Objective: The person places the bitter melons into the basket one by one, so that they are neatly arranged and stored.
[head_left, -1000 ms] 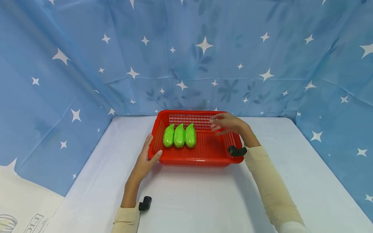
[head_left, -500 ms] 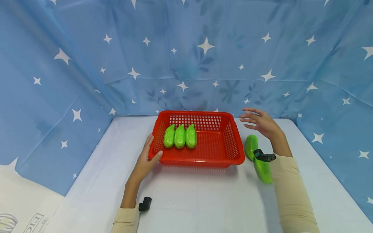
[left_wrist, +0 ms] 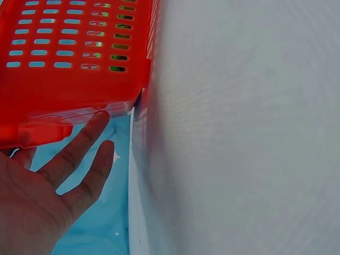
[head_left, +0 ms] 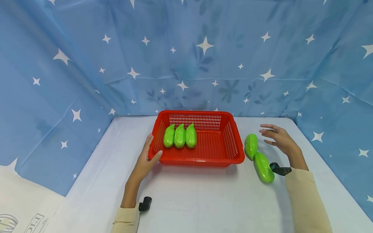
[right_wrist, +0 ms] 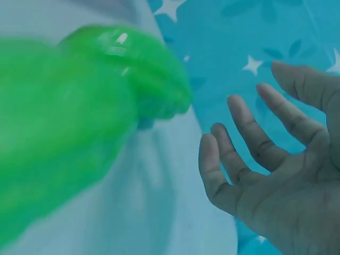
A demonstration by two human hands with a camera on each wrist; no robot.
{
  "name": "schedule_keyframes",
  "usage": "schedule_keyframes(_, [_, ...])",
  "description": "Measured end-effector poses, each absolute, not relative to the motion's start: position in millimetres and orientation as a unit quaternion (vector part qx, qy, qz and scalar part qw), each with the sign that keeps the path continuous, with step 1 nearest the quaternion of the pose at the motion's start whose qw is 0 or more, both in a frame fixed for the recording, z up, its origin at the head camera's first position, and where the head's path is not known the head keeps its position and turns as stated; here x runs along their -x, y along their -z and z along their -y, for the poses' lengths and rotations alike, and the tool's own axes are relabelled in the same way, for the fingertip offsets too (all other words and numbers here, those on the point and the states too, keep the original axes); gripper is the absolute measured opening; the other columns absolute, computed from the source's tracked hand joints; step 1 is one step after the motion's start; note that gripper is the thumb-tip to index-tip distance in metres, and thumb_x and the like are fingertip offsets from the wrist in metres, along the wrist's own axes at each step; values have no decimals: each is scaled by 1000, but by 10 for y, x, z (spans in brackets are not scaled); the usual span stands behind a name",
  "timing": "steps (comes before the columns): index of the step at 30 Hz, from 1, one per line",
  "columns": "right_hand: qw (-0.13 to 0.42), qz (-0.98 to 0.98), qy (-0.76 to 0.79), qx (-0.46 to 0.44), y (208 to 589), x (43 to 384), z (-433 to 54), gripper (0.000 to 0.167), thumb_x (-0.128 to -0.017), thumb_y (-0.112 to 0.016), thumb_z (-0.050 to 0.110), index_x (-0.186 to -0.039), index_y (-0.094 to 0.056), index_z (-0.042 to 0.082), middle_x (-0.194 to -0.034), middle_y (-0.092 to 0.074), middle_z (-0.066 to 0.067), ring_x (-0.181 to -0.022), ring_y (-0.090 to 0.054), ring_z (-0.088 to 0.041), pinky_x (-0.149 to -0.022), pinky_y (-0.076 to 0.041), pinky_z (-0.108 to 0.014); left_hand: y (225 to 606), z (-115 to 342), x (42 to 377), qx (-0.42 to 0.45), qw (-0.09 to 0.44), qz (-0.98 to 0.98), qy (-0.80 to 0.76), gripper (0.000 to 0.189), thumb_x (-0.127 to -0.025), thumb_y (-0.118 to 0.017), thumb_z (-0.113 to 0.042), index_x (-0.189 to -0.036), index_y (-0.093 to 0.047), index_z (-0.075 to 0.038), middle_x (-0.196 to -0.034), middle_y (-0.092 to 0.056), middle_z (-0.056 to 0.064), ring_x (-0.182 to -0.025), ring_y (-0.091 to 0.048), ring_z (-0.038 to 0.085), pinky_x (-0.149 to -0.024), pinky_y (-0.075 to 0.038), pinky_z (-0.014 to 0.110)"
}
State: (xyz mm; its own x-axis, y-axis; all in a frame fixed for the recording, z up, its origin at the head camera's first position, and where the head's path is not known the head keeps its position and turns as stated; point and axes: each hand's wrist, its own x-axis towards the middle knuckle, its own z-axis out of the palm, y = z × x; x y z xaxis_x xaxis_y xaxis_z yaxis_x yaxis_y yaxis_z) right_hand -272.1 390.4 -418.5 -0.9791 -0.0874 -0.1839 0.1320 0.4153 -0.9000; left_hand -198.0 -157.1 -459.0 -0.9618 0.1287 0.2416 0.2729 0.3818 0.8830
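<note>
The step in hand looks like reaching for the upper loose vegetable [head_left: 251, 146] or the lower loose vegetable [head_left: 264, 168], right of frame on the table [head_left: 192, 200]; next calls for a grip. The right hand [head_left: 281, 139] hovers beside them, empty, fingers spread; half a second ago it was higher, nearer the basket [head_left: 193, 161]. The left hand [head_left: 144, 160], fingers extended, touches the basket's left end; three green vegetables [head_left: 179, 136] lie inside.

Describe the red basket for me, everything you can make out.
The red basket is rectangular and looks like glossy plastic, with rows of slots in its walls, a perforated floor and a broad rim. It sits upright on the white table, open side up. Three green vegetables lie side by side in its left half. The left hand touches its near left corner.
</note>
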Motion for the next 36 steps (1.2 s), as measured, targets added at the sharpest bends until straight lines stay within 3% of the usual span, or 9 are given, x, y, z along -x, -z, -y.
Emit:
schedule_keyframes(4, [132,-850,510,5,4287,2648,-3971,60,-100,-53,39,-149,-33,10,-149,-40,-19,-131,-44,-32,-100,-51,-43,4624,1583,1998,120,68,826,547,79,-94,-62,-35,-158,-16,-23,-166,-9,-3,-153,-10,21,-116,-30,52])
schedule_keyframes(7, [161,-853,495,25,4364,2571,-4016,65,-100,-53,36,-150,-29,2,-150,-35,-28,-124,-52,-25,-101,-49,-52,4577,1574,1968,118,62,826,548,79,-95,-62,-35,-158,-16,-21,-166,-8,-2,-153,-10,22,-115,-31,51])
schedule_keyframes(10, [193,-851,487,46,4423,2504,-4051,64,-99,-57,31,-149,-31,0,-148,-36,-29,-114,-56,-9,-98,-51,-51,4578,1571,1965,118,60,826,548,79,-95,-62,-35,-158,-16,-22,-166,-8,-5,-153,-11,22,-114,-32,51])
schedule_keyframes(12, [213,-848,482,59,4440,2472,-4069,65,-97,-58,29,-149,-31,0,-148,-35,-30,-114,-56,-7,-97,-53,-48,4582,1570,1972,117,61,826,548,79,-95,-62,-35,-158,-16,-21,-165,-9,-5,-153,-11,21,-116,-31,51])
schedule_keyframes(19, [251,-843,465,98,4469,2373,-4120,69,-94,-59,25,-150,-26,3,-153,-27,-33,-130,-44,-41,-93,-55,-42,4634,1581,2009,120,66,826,547,79,-95,-62,-36,-158,-16,-24,-165,-8,-8,-153,-10,20,-116,-29,53])
schedule_keyframes(26, [244,-852,443,139,4523,2235,-4117,73,-90,-65,21,-150,-27,4,-152,-28,-31,-136,-28,-54,-98,-46,-62,4617,1584,2003,117,64,826,547,79,-94,-62,-37,-158,-16,-25,-165,-8,-9,-153,-10,20,-115,-32,52])
schedule_keyframes(29, [235,-859,430,148,4539,2201,-4107,72,-89,-66,21,-150,-31,4,-151,-32,-27,-134,-35,-44,-98,-40,-67,4612,1581,2006,119,67,827,545,79,-94,-62,-37,-157,-17,-24,-165,-8,-9,-153,-10,20,-116,-30,51])
schedule_keyframes(34, [231,-861,426,156,4549,2185,-4108,68,-90,-66,20,-148,-36,5,-149,-36,-25,-122,-44,-2,-97,-37,-71,4624,1582,2006,122,70,827,544,77,-95,-61,-35,-157,-17,-23,-165,-9,-8,-153,-10,21,-116,-29,51])
schedule_keyframes(36, [235,-859,427,154,4553,2176,-4108,67,-89,-66,21,-148,-36,5,-149,-37,-26,-115,-43,7,-97,-36,-72,4632,1583,2000,123,69,826,546,77,-95,-61,-34,-157,-18,-23,-165,-9,-7,-153,-10,21,-117,-28,52])
